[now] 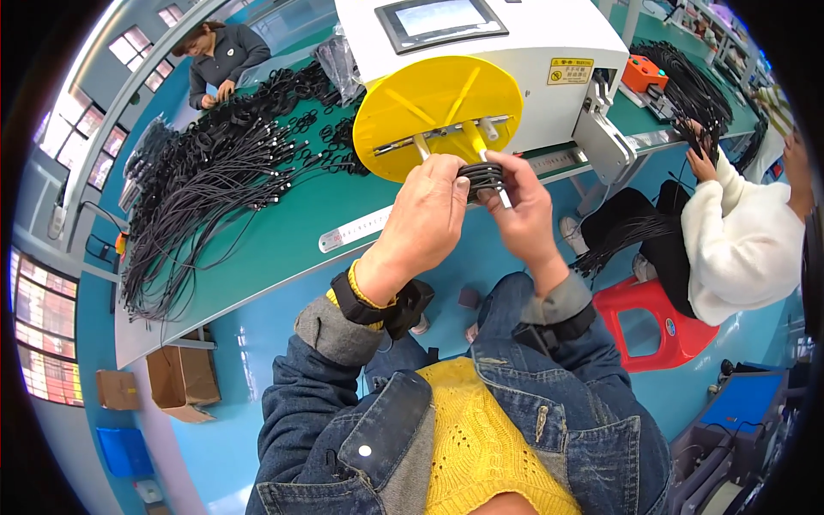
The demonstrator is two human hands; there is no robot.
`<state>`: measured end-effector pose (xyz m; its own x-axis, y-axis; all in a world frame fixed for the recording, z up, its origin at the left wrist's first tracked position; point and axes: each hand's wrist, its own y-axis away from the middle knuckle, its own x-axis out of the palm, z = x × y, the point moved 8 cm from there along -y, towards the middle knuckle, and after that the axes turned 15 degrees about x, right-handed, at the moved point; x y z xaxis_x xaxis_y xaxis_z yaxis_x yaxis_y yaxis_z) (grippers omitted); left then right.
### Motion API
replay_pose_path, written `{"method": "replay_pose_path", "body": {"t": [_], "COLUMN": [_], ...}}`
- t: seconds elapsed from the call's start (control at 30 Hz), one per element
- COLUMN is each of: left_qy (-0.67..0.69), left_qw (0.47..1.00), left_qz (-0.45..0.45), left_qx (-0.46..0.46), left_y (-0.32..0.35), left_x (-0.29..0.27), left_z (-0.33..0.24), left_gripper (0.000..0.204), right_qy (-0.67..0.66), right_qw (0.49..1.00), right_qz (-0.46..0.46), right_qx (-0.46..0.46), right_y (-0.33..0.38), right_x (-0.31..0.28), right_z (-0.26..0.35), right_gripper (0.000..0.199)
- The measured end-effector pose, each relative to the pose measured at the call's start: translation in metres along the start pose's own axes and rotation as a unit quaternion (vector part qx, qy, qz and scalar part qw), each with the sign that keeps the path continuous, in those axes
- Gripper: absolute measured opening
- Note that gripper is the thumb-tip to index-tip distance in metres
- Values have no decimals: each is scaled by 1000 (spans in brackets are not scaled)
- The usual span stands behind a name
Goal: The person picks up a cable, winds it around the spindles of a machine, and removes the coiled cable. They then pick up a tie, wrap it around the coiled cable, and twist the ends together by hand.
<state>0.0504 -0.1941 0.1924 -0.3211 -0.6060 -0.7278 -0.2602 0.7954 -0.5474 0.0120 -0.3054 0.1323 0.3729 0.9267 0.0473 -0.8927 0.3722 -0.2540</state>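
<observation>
A small coil of black cable [482, 177] is held between my two hands, just in front of the yellow disc [399, 99] of a white winding machine [549, 47]. My left hand [427, 215] grips the coil's left side, with the thumb pressed on it. On the other side, my right hand [521, 213] pinches the coil, fingers curled round it. A pale end piece [505, 199] points down between the hands. Pegs on a slotted metal bar [438, 137] stick out of the disc just above the coil, and whether the coil still touches them is hidden.
A big heap of black cables [219, 167] covers the green table [296, 232] at left. A steel ruler [356, 230] lies along the table's front edge. One person works at the far left; another on a red stool [661, 330] handles cables at right. An orange control box [644, 74] stands beyond the machine.
</observation>
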Motion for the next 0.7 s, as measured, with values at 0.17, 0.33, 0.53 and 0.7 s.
{"method": "replay_pose_path", "body": {"t": [0.17,0.33,0.53,0.7], "left_qy": [-47,-154,-171,-115], "left_qw": [996,987,981,992], "left_qz": [-65,35,19,58], "left_qx": [45,20,85,-2], "left_y": [-2,-7,13,49], "left_x": [-9,-1,11,28], "left_z": [-23,-21,-53,-70], "left_gripper": [20,20,22,21], "right_qy": [199,217,305,332], "right_qw": [955,945,906,913], "right_qz": [-148,-202,-242,-176], "right_qx": [-163,-141,-163,-160], "right_y": [16,20,52,82], "right_x": [8,5,4,8], "right_z": [33,34,49,46], "right_gripper": [43,37,34,28]}}
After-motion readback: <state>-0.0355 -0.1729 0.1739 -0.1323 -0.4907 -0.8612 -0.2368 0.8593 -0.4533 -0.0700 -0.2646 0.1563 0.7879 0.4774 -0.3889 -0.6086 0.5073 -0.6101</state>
